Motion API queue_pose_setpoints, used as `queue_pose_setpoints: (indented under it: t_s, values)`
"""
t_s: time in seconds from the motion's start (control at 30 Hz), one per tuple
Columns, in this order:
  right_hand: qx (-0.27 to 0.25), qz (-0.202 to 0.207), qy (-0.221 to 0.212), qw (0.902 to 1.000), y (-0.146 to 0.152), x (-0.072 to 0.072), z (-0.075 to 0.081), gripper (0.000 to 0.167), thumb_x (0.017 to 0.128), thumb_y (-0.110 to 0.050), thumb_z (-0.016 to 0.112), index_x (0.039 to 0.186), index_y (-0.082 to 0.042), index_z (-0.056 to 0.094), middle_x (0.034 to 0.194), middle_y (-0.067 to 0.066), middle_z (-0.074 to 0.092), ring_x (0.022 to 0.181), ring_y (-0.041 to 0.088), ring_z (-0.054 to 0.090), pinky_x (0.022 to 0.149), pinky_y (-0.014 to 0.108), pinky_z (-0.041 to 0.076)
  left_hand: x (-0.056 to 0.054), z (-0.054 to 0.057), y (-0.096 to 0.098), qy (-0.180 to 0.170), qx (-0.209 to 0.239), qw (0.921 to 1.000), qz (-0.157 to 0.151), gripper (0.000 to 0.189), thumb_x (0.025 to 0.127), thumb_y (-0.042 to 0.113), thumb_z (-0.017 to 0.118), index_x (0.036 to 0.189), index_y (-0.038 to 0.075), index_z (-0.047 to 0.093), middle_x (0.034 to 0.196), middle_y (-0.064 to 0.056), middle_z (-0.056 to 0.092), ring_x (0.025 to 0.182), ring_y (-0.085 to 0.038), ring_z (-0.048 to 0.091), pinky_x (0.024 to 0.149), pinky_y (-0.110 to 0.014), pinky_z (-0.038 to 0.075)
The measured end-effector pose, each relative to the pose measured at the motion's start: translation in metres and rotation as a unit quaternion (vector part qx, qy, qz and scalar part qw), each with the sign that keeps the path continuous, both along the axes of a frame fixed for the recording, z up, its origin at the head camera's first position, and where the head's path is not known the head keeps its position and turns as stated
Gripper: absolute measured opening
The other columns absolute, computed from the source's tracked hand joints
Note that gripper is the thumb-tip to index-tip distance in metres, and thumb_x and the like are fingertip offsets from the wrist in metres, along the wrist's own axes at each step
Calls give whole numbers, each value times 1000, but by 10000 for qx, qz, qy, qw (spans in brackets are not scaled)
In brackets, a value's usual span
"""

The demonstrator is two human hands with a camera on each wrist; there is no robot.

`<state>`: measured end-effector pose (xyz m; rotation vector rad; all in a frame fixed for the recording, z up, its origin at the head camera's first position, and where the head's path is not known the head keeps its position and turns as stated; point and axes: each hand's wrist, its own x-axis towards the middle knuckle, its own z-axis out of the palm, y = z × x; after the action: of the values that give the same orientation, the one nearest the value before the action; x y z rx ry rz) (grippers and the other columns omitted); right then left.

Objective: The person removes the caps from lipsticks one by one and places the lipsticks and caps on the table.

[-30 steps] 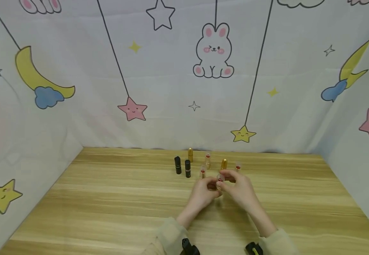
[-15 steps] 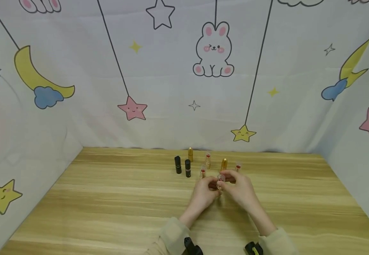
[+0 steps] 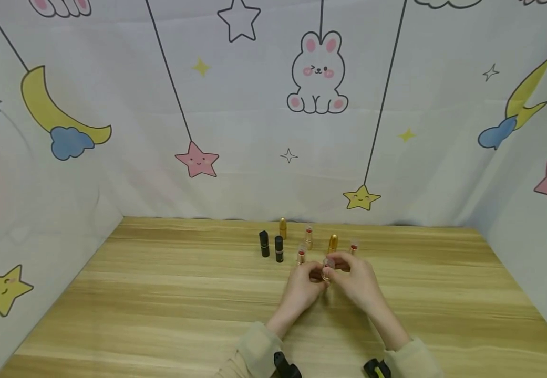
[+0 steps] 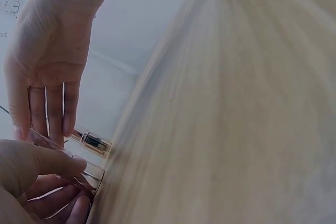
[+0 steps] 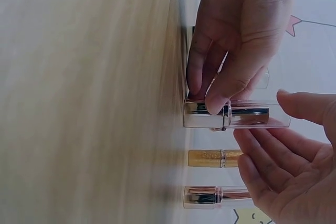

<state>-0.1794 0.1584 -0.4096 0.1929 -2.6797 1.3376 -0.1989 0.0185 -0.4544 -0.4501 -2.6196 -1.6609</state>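
Both hands meet at one lipstick [image 3: 328,270] with a clear cap and a shiny metallic base, held upright with its bottom close to the tabletop. My left hand [image 3: 300,286] grips the lower part, its thumb across the base [image 5: 203,115] in the right wrist view. At the top, the thumb and fingers of my right hand [image 3: 359,281] pinch the clear cap [image 5: 278,115]. Just behind the hands stand a gold lipstick [image 3: 332,242] and another clear-capped lipstick [image 3: 354,248], both partly hidden by the right hand. Another clear-capped lipstick [image 3: 301,255] stands by the left hand.
Two black lipsticks [image 3: 264,244] stand left of the group. Farther back are a gold lipstick [image 3: 282,229] and a clear-capped one [image 3: 308,238]. A printed curtain [image 3: 254,115] borders the wooden table [image 3: 169,299] at the back and sides.
The left forearm has shifted slightly to the right. Both hands keep hold of the same lipstick, and the standing ones have not moved.
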Motion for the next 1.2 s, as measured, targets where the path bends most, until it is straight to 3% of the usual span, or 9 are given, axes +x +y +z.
queue_pose_setpoints:
  t_s: [0.6, 1.2]
  values:
    - [5, -90, -4, 10000, -2, 4, 3, 26, 85, -11, 71, 110, -2, 67, 100, 12, 73, 97, 28, 68, 88, 44, 54, 4, 4, -3, -72, -119, 9999, -45, 22, 77, 1, 74, 98, 4, 72, 91, -7, 73, 82, -11, 67, 72, -17, 54]
    - [-250, -237, 193, 9992, -14, 10, 7, 25, 84, -10, 72, 107, -1, 69, 98, 12, 72, 92, 25, 69, 86, 39, 56, 10, 12, -19, -151, -226, 9995, -158, 24, 78, 5, 74, 102, 7, 71, 95, -8, 72, 88, -20, 69, 76, -27, 57]
